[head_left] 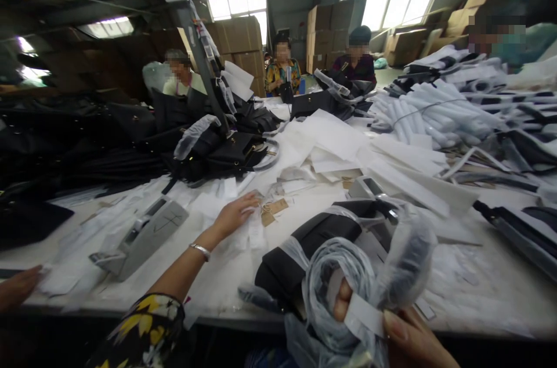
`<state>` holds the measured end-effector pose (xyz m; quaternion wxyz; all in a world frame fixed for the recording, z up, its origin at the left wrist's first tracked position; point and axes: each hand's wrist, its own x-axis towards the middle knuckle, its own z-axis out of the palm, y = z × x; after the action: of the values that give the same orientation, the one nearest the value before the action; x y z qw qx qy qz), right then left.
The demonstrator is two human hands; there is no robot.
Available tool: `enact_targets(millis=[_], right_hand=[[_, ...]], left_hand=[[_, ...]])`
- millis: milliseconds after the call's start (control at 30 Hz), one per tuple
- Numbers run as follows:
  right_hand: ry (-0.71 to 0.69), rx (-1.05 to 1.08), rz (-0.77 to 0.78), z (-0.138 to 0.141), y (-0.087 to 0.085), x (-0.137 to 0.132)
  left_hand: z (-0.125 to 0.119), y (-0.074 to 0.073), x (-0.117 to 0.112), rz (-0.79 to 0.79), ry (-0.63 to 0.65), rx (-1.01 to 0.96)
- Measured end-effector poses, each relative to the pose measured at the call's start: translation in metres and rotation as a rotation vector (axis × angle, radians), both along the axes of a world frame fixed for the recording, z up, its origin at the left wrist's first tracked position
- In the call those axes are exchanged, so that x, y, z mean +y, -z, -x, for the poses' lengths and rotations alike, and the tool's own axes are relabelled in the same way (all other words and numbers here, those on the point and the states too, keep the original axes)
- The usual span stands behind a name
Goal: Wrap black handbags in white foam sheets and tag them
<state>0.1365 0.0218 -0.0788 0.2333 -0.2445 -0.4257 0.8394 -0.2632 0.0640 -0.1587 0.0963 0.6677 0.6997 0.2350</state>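
My right hand (413, 336) is closed round a coiled strap (319, 258) in clear plastic wrap, its thumb on a white strip (365, 316) and fingertips showing through the coil. Beside the coil, a black bag (282, 275), partly wrapped in white material, lies at the table's front edge. My left hand (237, 214), a silver bangle on its wrist, stretches over the table. Its fingertips pinch at the strings of brown hang tags (274, 211); the exact grip is partly hidden. Left of this hand stands a grey dispenser (150, 234) with a mark on its side.
Black bags (226, 150) are heaped at left and centre. White sheets (335, 136) and bundled white rolls (439, 109) cover the middle and right. A metal post (200, 49) rises behind. A co-worker's hand (20, 287) is at the left edge; several people sit across the table.
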Motion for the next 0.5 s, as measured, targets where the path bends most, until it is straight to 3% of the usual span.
enact_targets(millis=[133,300,400,500], right_hand=[[0.056,-0.037,-0.062,-0.004,0.004,0.006],[0.151,-0.102,-0.198,0.005,-0.012,0.023],[0.217,-0.110,-0.368,0.023,-0.035,0.044],[0.244,-0.083,-0.469,0.052,-0.062,0.069]], left_hand=[[-0.006,-0.016,-0.054,-0.123,-0.169,-0.091],[-0.039,0.000,-0.123,-0.172,-0.238,-0.154],[-0.049,0.011,-0.140,-0.205,-0.300,-0.199],[-0.050,0.011,-0.139,-0.250,-0.363,-0.256]])
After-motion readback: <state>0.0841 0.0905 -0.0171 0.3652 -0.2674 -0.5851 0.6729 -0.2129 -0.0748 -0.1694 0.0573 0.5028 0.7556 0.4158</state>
